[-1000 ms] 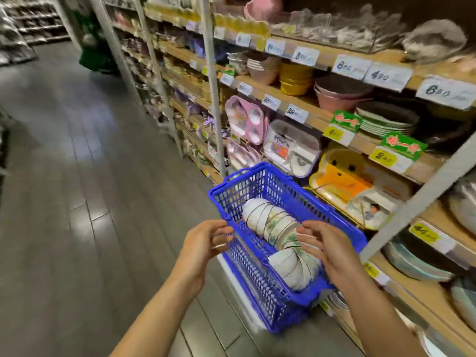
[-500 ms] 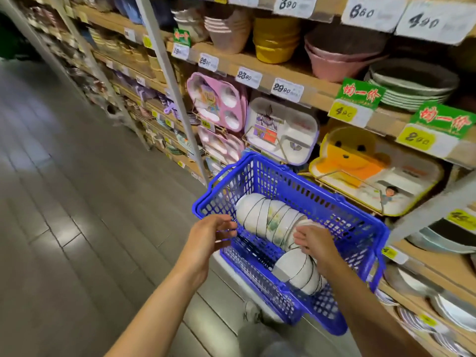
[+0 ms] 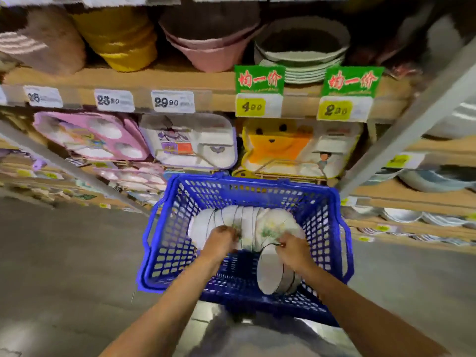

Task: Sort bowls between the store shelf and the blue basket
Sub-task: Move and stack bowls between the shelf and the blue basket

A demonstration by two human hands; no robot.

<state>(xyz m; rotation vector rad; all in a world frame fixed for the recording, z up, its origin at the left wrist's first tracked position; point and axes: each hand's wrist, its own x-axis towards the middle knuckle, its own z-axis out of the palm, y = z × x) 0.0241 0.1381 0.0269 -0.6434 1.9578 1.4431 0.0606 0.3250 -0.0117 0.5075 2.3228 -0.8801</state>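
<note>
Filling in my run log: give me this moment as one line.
left hand: on bowls, grip unclear | right hand: pinching bowls | bowls: lying in basket

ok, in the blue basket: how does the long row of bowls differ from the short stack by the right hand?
Count: the long row holds many bowls; the short stack only a few.
Place: the long row spans the far part of the basket; the short stack lies nearer the person, at the right.
Look: the long row's right end shows a green pattern; the short stack shows plain white.
Shared: white bowls, nested, lying on their sides.
</note>
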